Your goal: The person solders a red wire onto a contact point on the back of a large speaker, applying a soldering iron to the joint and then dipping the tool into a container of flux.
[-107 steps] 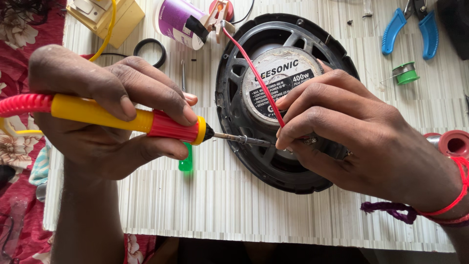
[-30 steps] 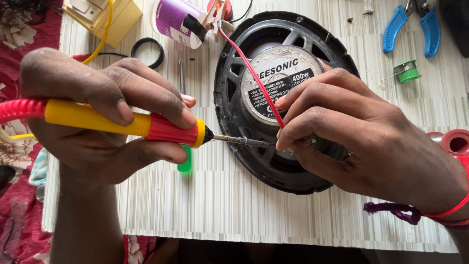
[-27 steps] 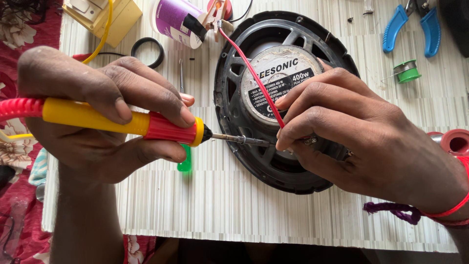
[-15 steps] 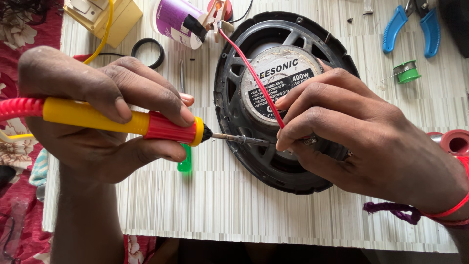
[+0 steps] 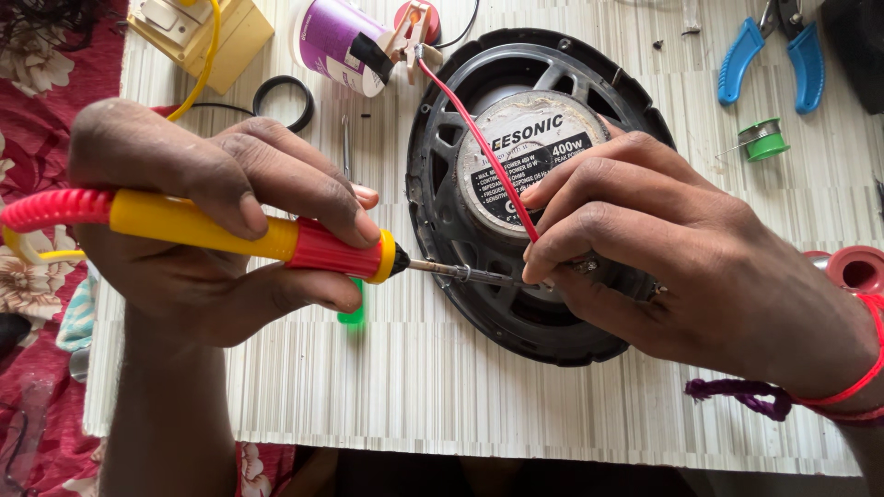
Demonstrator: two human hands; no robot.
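Gripping a soldering iron (image 5: 249, 235) by its yellow and red handle, the left hand (image 5: 198, 235) is closed firmly round it, fingers over the top and thumb beneath, the metal tip (image 5: 460, 271) pointing right at the frame of the speaker (image 5: 525, 193). The right hand (image 5: 681, 253) is closed in a pinch on a red wire (image 5: 479, 147), holding its lower end at the speaker's terminal, just at the iron's tip; the contact itself is hidden under the fingers. The speaker lies magnet-up on the striped board (image 5: 442, 387), between both hands. Judged from its magnet and steel frame, it will handle heavy and rigid and is best taken by the outer rim; the cone beneath is likely fragile. The wire is thin and limp, so it needs holding close to the joint. The iron should be held by the insulated handle only. Beyond lie a purple cup (image 5: 336, 41), a yellow box (image 5: 203, 32), a black ring (image 5: 284, 103), blue pliers (image 5: 769, 51), a green solder spool (image 5: 764, 140) and a red tape roll (image 5: 856, 269).
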